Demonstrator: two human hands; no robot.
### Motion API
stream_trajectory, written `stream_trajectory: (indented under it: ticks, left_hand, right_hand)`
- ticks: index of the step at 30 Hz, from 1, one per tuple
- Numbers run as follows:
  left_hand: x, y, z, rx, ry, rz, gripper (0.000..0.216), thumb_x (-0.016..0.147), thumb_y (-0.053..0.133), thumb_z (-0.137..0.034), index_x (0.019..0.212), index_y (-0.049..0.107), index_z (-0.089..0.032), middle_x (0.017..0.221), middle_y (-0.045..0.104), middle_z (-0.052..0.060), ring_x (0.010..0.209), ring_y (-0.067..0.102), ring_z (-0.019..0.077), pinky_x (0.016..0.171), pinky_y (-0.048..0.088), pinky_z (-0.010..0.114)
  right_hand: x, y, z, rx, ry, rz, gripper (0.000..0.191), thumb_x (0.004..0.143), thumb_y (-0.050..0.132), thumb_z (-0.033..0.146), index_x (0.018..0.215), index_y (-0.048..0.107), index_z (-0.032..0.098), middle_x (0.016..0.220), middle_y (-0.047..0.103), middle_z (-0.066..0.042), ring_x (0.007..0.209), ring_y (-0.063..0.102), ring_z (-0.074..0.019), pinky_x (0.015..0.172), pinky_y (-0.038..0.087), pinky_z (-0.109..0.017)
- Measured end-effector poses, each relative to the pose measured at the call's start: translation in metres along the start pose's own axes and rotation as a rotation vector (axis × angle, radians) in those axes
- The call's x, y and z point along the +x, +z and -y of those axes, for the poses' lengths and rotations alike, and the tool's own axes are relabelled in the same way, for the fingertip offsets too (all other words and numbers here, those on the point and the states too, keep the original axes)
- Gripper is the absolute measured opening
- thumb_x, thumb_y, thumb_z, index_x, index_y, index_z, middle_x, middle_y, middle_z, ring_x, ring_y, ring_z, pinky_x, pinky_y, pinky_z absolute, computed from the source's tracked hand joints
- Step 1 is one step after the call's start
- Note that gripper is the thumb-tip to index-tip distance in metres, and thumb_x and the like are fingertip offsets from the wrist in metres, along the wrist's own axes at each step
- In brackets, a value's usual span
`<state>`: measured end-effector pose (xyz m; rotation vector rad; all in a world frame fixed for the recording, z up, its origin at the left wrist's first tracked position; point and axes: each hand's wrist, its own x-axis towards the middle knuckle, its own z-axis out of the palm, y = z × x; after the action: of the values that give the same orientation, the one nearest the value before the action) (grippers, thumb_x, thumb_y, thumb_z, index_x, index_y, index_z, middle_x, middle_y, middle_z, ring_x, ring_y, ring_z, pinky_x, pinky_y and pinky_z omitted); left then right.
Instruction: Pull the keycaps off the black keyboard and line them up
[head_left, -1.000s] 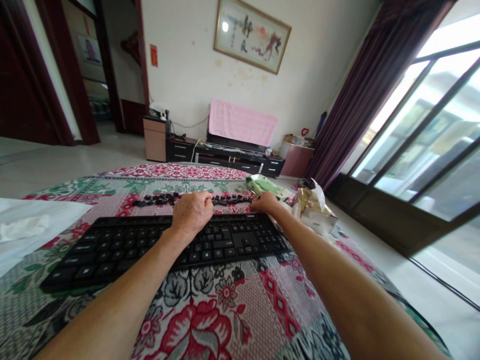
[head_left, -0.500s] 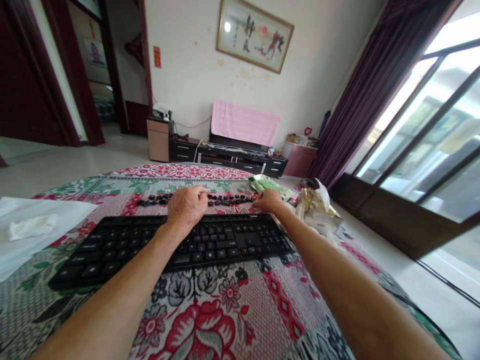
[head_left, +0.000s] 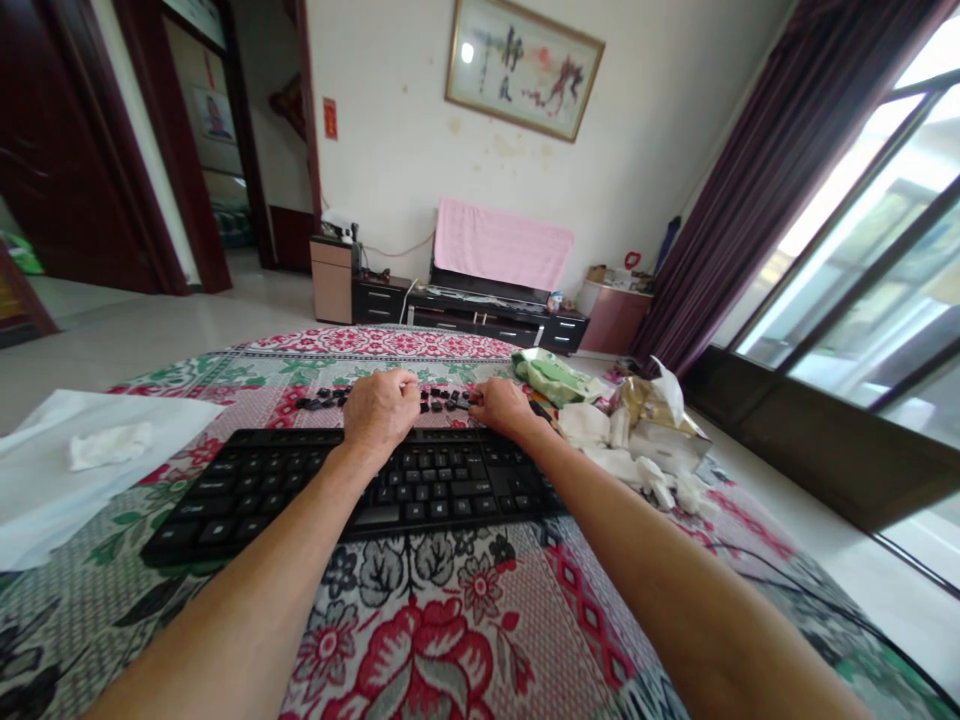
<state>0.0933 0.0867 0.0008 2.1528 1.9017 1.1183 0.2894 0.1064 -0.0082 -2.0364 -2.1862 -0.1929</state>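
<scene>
A black keyboard (head_left: 435, 490) lies across the patterned tablecloth, its keys mostly in place, with part of it hidden by my forearms. Behind its far edge runs a scattered row of small black keycaps (head_left: 442, 400). My left hand (head_left: 381, 408) is closed above the keyboard's back edge, thumb and fingers pinched together; whatever they hold is hidden. To its right, my right hand (head_left: 504, 405) is down by the keycap row, its fingers curled and its fingertips closed at a dark keycap (head_left: 462, 400).
On the right lie crumpled white tissues (head_left: 585, 425), a green plastic packet (head_left: 555, 375) and a tissue box (head_left: 664, 425). A white sheet (head_left: 45, 500) with a folded tissue (head_left: 111, 446) covers the left side. A black cable (head_left: 847, 610) trails at the right edge.
My right hand has moved left along the keycap row, closer to my left hand. My left hand stays closed in nearly the same place. The view has turned slightly left.
</scene>
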Motion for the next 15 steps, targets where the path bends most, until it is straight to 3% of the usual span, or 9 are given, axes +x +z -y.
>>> stream_trajectory:
  ticks: [8, 11, 15]
  left_hand:
    - [-0.001, -0.001, -0.001, 0.005, 0.012, -0.013, 0.031, 0.076, 0.043, -0.029, 0.088, 0.072, -0.025, 0.088, 0.072, 0.004, 0.088, 0.064, 0.0239, 0.081, 0.047, 0.032]
    - [-0.001, -0.002, -0.002, 0.007, 0.017, -0.006, 0.032, 0.076, 0.043, -0.029, 0.089, 0.072, -0.025, 0.087, 0.072, 0.005, 0.087, 0.065, 0.0237, 0.079, 0.047, 0.031]
    - [-0.002, -0.002, -0.004, 0.027, 0.044, 0.024, 0.032, 0.076, 0.043, -0.030, 0.090, 0.071, -0.025, 0.088, 0.072, 0.005, 0.087, 0.065, 0.0238, 0.078, 0.048, 0.031]
  right_hand:
    - [0.001, -0.005, 0.003, 0.045, 0.012, -0.035, 0.028, 0.071, 0.054, 0.024, 0.094, 0.069, 0.022, 0.082, 0.069, -0.005, 0.078, 0.062, -0.0186, 0.068, 0.044, -0.024]
    - [-0.002, -0.020, -0.016, 0.154, 0.055, -0.173, 0.032, 0.072, 0.055, 0.031, 0.099, 0.067, 0.021, 0.079, 0.069, -0.003, 0.074, 0.061, -0.0168, 0.067, 0.043, -0.023]
    - [-0.015, -0.040, -0.054, 0.194, 0.251, -0.305, 0.024, 0.073, 0.051, 0.031, 0.080, 0.071, 0.019, 0.069, 0.067, -0.002, 0.067, 0.060, -0.0161, 0.063, 0.041, -0.023]
